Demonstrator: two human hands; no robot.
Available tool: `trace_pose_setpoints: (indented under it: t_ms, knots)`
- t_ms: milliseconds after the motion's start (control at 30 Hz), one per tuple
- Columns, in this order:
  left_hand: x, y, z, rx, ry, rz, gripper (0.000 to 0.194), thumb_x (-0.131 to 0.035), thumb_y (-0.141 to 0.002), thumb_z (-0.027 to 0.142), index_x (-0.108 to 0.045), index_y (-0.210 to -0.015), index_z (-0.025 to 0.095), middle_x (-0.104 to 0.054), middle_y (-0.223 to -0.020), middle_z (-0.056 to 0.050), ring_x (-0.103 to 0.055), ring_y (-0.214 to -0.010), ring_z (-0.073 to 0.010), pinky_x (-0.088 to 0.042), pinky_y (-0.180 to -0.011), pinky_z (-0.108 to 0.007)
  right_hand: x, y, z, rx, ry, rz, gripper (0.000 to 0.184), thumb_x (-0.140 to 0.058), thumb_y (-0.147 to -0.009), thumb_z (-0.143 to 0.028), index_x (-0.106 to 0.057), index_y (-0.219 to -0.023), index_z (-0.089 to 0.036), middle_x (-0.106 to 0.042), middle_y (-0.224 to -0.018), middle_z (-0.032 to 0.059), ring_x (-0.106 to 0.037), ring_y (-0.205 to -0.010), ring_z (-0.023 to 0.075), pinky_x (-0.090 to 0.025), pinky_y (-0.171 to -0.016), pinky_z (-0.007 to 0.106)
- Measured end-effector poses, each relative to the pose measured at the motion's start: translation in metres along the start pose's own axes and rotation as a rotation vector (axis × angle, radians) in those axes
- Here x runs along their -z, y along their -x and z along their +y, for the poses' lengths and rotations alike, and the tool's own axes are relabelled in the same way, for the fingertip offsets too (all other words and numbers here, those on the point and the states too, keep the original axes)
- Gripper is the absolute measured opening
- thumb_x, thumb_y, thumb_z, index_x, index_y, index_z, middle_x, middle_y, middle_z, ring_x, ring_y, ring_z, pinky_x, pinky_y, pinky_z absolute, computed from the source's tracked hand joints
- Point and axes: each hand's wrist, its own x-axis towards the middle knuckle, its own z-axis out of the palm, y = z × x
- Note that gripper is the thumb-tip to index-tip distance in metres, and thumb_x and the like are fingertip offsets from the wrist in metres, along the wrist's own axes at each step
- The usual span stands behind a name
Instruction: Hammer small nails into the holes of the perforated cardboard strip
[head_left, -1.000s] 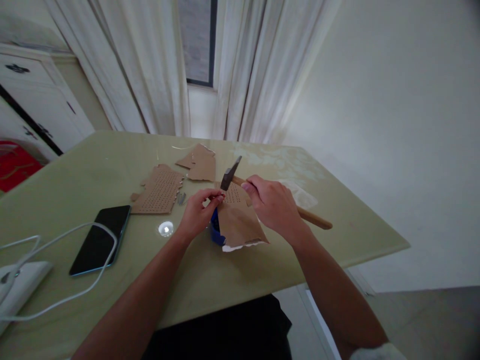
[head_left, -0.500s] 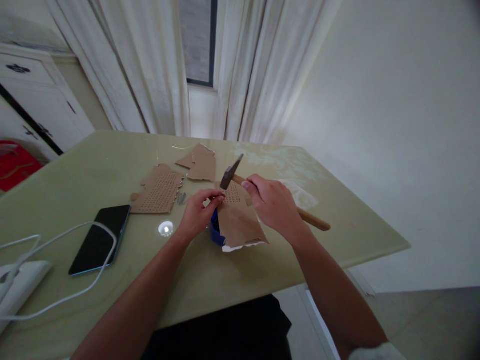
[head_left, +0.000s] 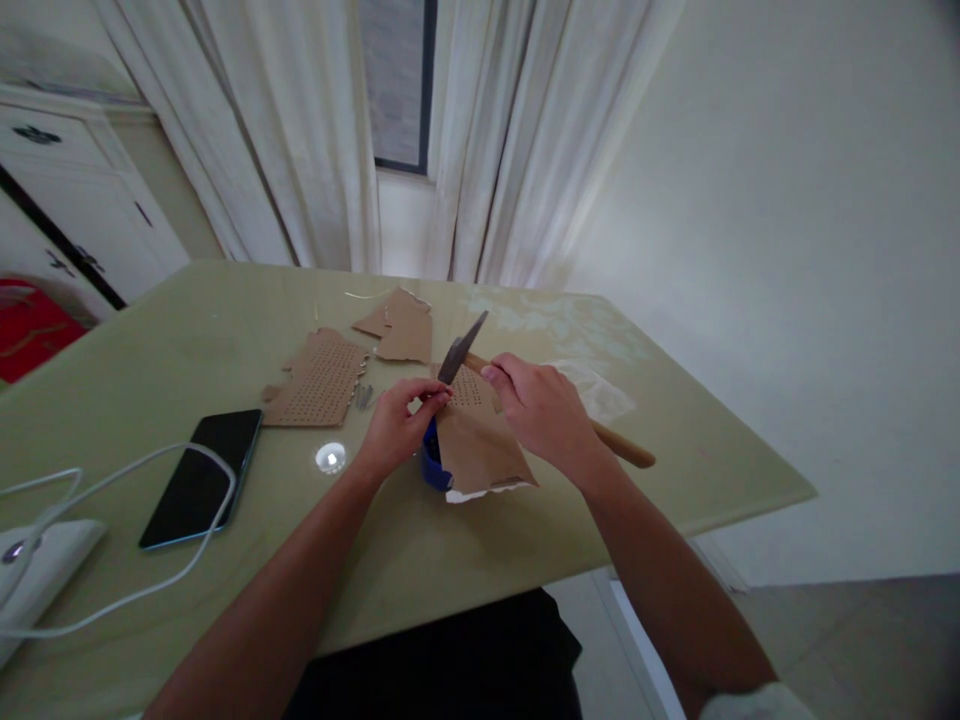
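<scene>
My right hand is wrapped round the wooden handle of a hammer. The hammer's dark metal head is tilted just above the fingertips of my left hand. Thumb and forefinger of that hand are pinched together at the left edge of a brown cardboard piece; whatever is between them is too small to make out. Rows of small holes mark the far part of this cardboard. It rests on a blue object, mostly hidden beneath it. Several small grey nails lie to the left of my left hand.
A second cardboard sheet full of holes lies left, with torn cardboard pieces behind. A phone, white cable and white power strip occupy the table's left side. Clear plastic lies beyond my right hand.
The hammer head has dropped slightly, closer to my left fingertips, and the handle's end has shifted a little. My left hand and the cardboard have stayed in place.
</scene>
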Motion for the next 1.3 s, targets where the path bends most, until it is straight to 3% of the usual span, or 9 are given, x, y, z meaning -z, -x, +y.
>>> trace_pose_setpoints:
  t_ms: [100,300,433,567,733,933,1133,1300]
  knots:
    - [0.001,0.0,0.0,-0.001,-0.003,-0.008,0.018,-0.072,-0.092,0.037,-0.085,-0.095,0.025,-0.086,-0.097,-0.006,-0.076,-0.091,-0.0251,-0.057,-0.081,-0.037,-0.001,0.001,0.0,0.028,0.006,-0.027,0.032,-0.048,-0.121,-0.039,-0.074,-0.113,-0.023,-0.082,-0.1,0.0081,-0.074,-0.087,0.0265,-0.032,-0.066,0.033]
    - [0.002,-0.001,-0.001,-0.001,-0.005,-0.03,0.018,-0.074,-0.093,0.038,-0.087,-0.098,0.026,-0.086,-0.099,-0.007,-0.075,-0.092,-0.0257,-0.056,-0.081,-0.038,0.0,0.001,0.001,-0.019,-0.071,0.047,0.034,-0.045,-0.121,-0.039,-0.073,-0.112,-0.023,-0.081,-0.094,0.006,-0.074,-0.086,0.0259,-0.033,-0.068,0.034]
    - [0.004,-0.002,0.0,-0.001,0.007,-0.066,0.016,-0.074,-0.092,0.035,-0.086,-0.095,0.024,-0.083,-0.094,-0.007,-0.073,-0.089,-0.0245,-0.055,-0.075,-0.035,-0.005,0.002,0.002,0.009,-0.045,-0.026,0.032,-0.048,-0.12,-0.038,-0.076,-0.112,-0.023,-0.082,-0.097,0.0073,-0.074,-0.087,0.0269,-0.03,-0.066,0.034]
    - [0.01,-0.004,0.003,0.006,0.032,-0.139,0.02,-0.073,-0.094,0.041,-0.086,-0.095,0.025,-0.078,-0.108,-0.009,-0.072,-0.1,-0.0257,-0.05,-0.064,-0.03,-0.006,0.003,0.002,-0.01,-0.056,-0.012,0.032,-0.048,-0.121,-0.037,-0.076,-0.113,-0.022,-0.082,-0.095,0.0069,-0.074,-0.086,0.0265,-0.03,-0.067,0.035]
    - [0.018,-0.003,0.0,0.051,-0.011,-0.17,0.034,-0.07,-0.097,0.048,-0.083,-0.12,0.026,-0.069,-0.138,-0.012,-0.068,-0.122,-0.0293,-0.057,-0.077,-0.034,-0.003,0.003,0.002,-0.045,-0.076,0.031,0.034,-0.046,-0.121,-0.038,-0.074,-0.114,-0.021,-0.081,-0.095,0.0068,-0.073,-0.086,0.0256,-0.031,-0.068,0.034]
    - [0.018,0.003,0.0,0.098,-0.107,-0.222,0.066,-0.092,-0.077,0.057,-0.075,-0.134,0.029,-0.051,-0.152,-0.014,-0.054,-0.143,-0.0389,-0.059,-0.103,-0.05,-0.014,0.005,0.004,-0.018,-0.03,-0.04,0.032,-0.047,-0.121,-0.036,-0.075,-0.116,-0.022,-0.081,-0.096,0.0068,-0.072,-0.085,0.0254,-0.032,-0.068,0.033]
    - [0.017,0.003,0.0,0.146,-0.08,-0.27,0.069,-0.091,-0.077,0.059,-0.072,-0.135,0.028,-0.055,-0.147,-0.013,-0.061,-0.133,-0.0359,-0.058,-0.105,-0.051,-0.011,0.004,0.004,-0.047,-0.059,0.026,0.031,-0.047,-0.121,-0.035,-0.074,-0.117,-0.021,-0.081,-0.096,0.0073,-0.074,-0.088,0.027,-0.033,-0.07,0.034]
    - [0.017,0.002,0.003,0.145,0.007,-0.31,0.065,-0.086,-0.081,0.054,-0.068,-0.135,0.024,-0.068,-0.139,-0.013,-0.067,-0.121,-0.0329,-0.059,-0.098,-0.049,-0.018,0.004,0.001,-0.009,0.031,-0.099,0.031,-0.047,-0.121,-0.036,-0.075,-0.119,-0.021,-0.081,-0.102,0.0102,-0.074,-0.09,0.0275,-0.035,-0.07,0.034]
